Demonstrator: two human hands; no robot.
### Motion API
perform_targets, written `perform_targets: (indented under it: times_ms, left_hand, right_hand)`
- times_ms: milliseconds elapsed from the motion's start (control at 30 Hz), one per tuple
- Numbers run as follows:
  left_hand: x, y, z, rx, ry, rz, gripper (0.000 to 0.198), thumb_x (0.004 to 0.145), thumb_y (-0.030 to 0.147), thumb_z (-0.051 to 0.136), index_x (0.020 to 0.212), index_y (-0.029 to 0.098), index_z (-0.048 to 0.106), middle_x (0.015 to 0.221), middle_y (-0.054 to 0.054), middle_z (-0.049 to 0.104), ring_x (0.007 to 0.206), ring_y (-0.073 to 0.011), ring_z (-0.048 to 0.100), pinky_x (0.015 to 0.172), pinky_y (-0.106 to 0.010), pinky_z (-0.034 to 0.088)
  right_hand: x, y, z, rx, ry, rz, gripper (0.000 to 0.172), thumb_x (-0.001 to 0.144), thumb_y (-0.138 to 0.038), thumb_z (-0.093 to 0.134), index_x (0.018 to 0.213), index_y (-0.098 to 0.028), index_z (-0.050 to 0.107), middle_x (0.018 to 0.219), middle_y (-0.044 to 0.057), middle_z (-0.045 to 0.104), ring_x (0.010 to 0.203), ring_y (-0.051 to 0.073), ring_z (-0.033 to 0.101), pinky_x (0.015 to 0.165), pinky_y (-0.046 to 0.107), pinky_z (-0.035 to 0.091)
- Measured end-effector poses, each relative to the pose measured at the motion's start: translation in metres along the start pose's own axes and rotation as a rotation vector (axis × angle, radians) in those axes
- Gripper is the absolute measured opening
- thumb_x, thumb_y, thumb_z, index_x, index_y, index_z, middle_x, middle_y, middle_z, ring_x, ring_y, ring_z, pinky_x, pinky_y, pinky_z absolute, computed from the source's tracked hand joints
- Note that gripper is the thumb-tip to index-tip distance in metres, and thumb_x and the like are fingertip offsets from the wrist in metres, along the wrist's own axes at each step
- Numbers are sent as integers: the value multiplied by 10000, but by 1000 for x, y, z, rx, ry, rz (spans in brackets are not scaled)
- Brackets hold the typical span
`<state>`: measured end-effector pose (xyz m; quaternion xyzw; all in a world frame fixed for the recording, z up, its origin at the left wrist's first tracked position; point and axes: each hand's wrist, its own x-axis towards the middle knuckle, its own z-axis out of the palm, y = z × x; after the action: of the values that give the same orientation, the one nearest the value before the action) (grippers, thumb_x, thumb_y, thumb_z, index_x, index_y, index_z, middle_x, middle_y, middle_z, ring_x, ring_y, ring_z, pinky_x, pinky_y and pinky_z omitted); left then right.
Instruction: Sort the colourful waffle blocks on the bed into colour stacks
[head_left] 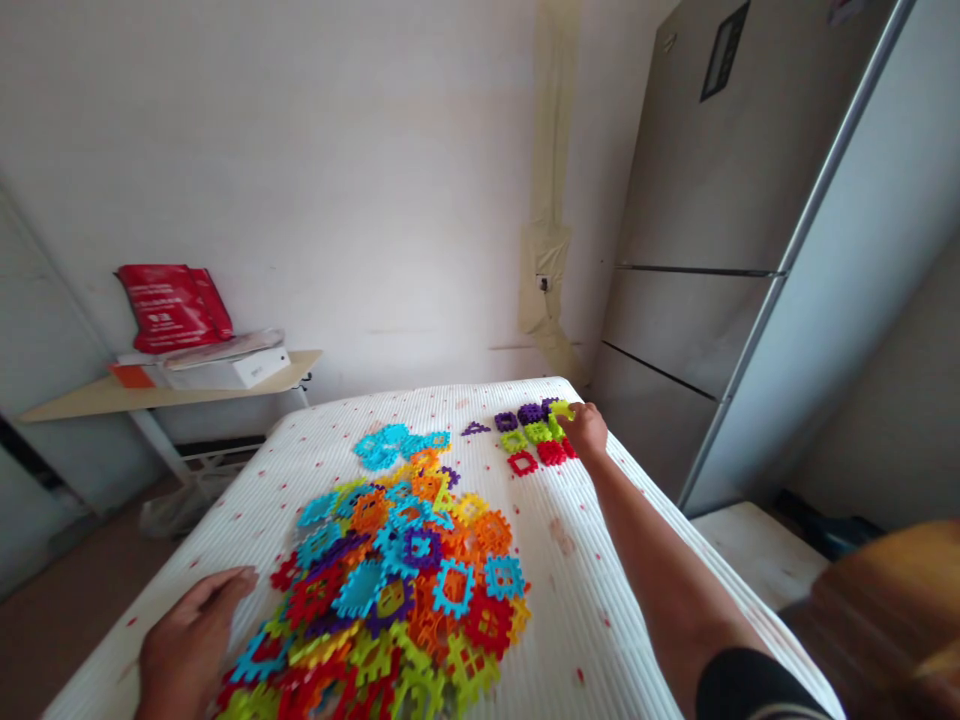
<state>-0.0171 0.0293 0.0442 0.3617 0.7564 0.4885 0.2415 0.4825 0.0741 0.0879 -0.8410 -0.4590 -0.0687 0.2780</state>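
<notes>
My right hand reaches to the far right of the table, its fingers pinched on a lime-green interlocking plastic piece. Under and beside it lie small groups sorted by colour: purple pieces, lime pieces and red pieces. A flat purple triangle lies just left of them. My left hand is at the near left, fingers extended and holding nothing, beside a large mixed heap of toothed plastic pieces. Behind the heap sits a cluster of light-blue pieces.
A white ribbed cloth with red dots covers the table. A tall fridge stands close on the right. At the back left, a small side table carries a white box and a red bag.
</notes>
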Motion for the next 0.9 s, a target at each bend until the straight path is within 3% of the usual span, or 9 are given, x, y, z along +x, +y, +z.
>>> perform_targets:
  times_ms: [233,467,633,700,800,900]
  left_hand:
    - [-1,7,-2,21,7,0,268,452,436,621,619,229,647,604,24,641,711,-262,578,727,-367,442]
    - [12,-10,1,37,-10,50,288,454,462,629,641,246,661,629,46,660,688,-243,586,675,-341,459]
    - [15,-19,3,-16,-12,138,332,488,464,627,688,202,665,658,0,668,715,-242,597,710,-343,455]
    - [14,-21,4,-50,-17,154,347,500,463,624,702,183,663,660,-15,664,701,-235,594,707,-342,455]
    - [13,-24,6,-106,-28,180,352,517,458,623,712,166,657,672,-25,661,690,-220,587,696,-332,456]
    - [13,-26,7,-128,-40,227,344,551,454,622,725,160,657,666,-22,656,660,-198,578,670,-316,453]
  right_hand:
    - [14,-4,14,-132,-74,-1,382,806,-374,491,1080,-149,634,1082,145,591,984,241,560,742,294,417]
    - [15,-1,28,-195,-120,19,367,818,-351,469,1087,-150,618,1089,146,576,1003,250,549,750,316,428]
    - [14,-2,21,-199,-83,-36,376,827,-359,455,1087,-139,614,1077,153,571,977,263,552,727,330,423]
    - [9,-5,16,-171,13,-125,364,839,-350,441,1078,-138,615,1082,150,574,966,257,551,721,320,413]
    - [-14,-11,12,-60,119,-383,314,873,-304,389,997,-150,634,1027,119,606,901,210,564,697,275,394]
    - [-56,-13,18,32,29,-681,343,903,-294,334,822,-163,641,840,83,629,743,162,570,623,242,367]
